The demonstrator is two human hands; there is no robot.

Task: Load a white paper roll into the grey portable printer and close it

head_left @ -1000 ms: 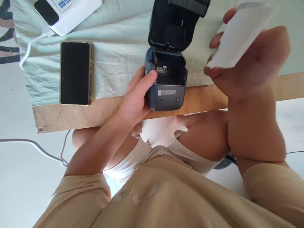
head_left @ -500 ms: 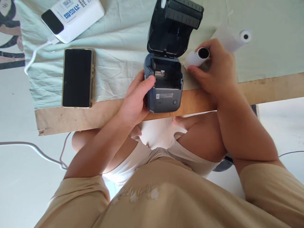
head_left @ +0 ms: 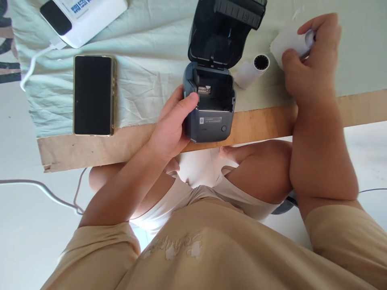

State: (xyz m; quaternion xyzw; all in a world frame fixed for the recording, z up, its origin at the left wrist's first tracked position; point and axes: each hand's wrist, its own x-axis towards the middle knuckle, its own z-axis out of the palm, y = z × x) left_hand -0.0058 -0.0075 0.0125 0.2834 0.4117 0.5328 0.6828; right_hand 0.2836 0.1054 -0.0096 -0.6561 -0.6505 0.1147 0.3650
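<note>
Half a second ago the right hand [head_left: 311, 66] was lying on the paper roll with the dark core [head_left: 252, 69] just right of the printer [head_left: 210, 102]; now it has left that roll lying free on the cloth and has moved farther right of the printer, where its fingers are closed around a second white roll [head_left: 294, 40]. This second roll is blurred, so I cannot tell if loose paper hangs from it. The left hand [head_left: 172, 127] stays clamped on the left side of the printer, thumb on the rim of the open compartment, lid standing up behind. The printer sits at the near edge of a wooden table [head_left: 266, 121], which is partly covered by a pale green cloth [head_left: 151, 60]; the floor below is light. Left of the printer lie one phone [head_left: 93, 95], face up, and one white power bank [head_left: 81, 16] with one white cable [head_left: 33, 66]. Counted: two rolls, one printer.
</note>
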